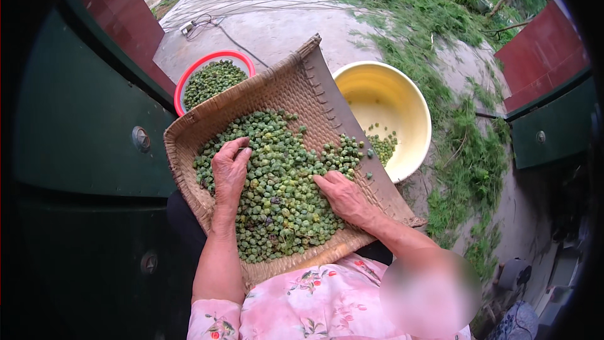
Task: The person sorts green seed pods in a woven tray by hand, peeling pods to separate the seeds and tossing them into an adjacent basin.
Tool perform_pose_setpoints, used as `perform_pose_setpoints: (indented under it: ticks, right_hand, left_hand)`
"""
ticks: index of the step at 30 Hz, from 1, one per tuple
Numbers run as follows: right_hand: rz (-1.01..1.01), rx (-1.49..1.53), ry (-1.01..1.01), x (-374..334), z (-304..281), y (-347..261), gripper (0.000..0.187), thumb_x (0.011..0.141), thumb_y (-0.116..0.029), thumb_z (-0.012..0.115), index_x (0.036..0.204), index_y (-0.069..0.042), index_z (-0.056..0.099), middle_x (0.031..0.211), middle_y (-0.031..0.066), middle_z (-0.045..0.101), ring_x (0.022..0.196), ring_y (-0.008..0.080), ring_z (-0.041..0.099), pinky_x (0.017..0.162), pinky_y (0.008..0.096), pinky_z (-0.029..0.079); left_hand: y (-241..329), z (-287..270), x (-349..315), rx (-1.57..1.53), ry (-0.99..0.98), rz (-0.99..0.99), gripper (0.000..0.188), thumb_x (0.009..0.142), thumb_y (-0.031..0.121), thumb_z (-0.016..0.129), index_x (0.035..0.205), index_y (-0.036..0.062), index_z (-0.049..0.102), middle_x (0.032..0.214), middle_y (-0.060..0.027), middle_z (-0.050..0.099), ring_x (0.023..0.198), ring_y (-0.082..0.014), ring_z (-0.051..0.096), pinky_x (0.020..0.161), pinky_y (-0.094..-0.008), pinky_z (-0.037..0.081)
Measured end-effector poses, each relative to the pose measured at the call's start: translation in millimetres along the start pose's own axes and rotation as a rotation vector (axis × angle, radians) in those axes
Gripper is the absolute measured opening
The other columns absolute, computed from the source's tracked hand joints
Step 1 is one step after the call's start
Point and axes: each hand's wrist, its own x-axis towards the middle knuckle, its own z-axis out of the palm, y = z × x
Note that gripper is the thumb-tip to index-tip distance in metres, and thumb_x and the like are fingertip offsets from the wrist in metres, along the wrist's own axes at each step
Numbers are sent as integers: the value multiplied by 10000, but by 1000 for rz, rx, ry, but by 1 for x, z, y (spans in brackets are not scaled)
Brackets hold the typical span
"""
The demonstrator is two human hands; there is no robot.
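A woven winnowing basket lies tilted across my lap, its flat lip toward the right. Small round green fruits cover much of it, a few of them dark or yellowish. Over the left part of this heap is my left hand, thumb and fingertips drawn together; whatever they pinch is too small to make out. My right hand rests against the heap's right side with its fingers curled in, and their tips are partly hidden. Several loose fruits sit on the lip.
Beyond the lip stands a yellow basin with some green fruits at its bottom. A red-rimmed bowl full of similar fruits is at the far left. Dark green doors flank me. A cable and cut greenery lie on the ground.
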Motion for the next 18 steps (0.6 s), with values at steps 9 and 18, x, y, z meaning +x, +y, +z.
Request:
perform_pose_setpoints:
  ticks: [9, 18]
  right_hand:
    - [-81, 10, 436, 66, 6, 34, 313, 811, 38, 478, 1117, 6, 533, 1024, 166, 525, 993, 298, 530, 843, 366, 439]
    - [188, 124, 610, -18, -10, 42, 191, 779, -16, 573, 965, -35, 613, 972, 125, 562, 983, 310, 532, 824, 411, 442]
  left_hand:
    - [-1, 0, -2, -39, -1, 27, 247, 805, -12, 612, 1048, -12, 658, 938, -76, 657, 844, -140, 625, 756, -259, 496]
    - [16, 3, -8, -168, 106, -2, 226, 812, -48, 594, 1029, -25, 654, 925, -59, 657, 829, -122, 617, 722, -240, 503]
